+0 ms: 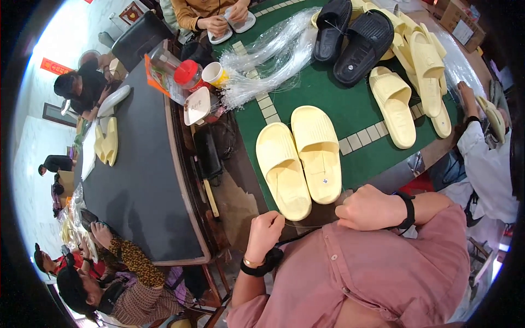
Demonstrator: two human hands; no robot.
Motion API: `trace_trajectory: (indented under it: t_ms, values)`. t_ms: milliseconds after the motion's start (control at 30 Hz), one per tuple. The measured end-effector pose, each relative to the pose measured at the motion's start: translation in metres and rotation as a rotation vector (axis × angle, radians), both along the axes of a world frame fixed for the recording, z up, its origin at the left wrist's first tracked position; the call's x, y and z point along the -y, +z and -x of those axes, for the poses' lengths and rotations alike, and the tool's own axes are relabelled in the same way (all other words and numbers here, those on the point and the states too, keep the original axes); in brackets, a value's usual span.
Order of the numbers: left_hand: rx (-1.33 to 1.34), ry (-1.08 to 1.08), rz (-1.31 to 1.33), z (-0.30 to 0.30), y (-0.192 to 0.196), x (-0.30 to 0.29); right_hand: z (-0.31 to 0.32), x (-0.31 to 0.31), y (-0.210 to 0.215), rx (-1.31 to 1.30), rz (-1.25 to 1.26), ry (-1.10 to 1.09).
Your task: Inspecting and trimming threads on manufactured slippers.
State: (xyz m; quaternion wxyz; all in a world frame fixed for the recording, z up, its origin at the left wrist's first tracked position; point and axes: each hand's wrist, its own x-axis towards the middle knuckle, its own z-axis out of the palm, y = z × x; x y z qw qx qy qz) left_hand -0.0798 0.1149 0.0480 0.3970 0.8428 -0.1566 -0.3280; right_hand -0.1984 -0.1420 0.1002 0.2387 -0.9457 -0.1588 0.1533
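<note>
A pair of pale yellow slides lies side by side at the near edge of the green mat, a left slide (277,154) and a right slide (315,136), toes pointing away from me. A small round sticker sits on the right one's insole. Just below the heels, my left hand (264,236) is closed in a pinch. My right hand (367,208) is closed too, close to the right slide's heel. A thin clear strand (306,226) stretches between both hands. Long bundles of similar clear strands (268,68) lie farther back on the mat.
Black slides (365,46) and more yellow slides (394,104) sit at the back right. A red-lidded jar (187,74) and yellow-white cup (214,74) stand left of the strands. Beside me is a dark table (147,186). Several people work around, one handling light slides opposite.
</note>
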Motion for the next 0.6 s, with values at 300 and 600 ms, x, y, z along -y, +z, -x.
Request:
trace_trajectory:
  t_ms: [300,600]
  values:
    - [-0.031,0.033,0.030,-0.001,0.009,-0.001,-0.001,-0.003,0.010,0.224,-0.005,0.132]
    - [0.125,-0.007,0.008,-0.022,-0.008,0.012,-0.015,-0.008,0.004,0.404,0.126,-0.101]
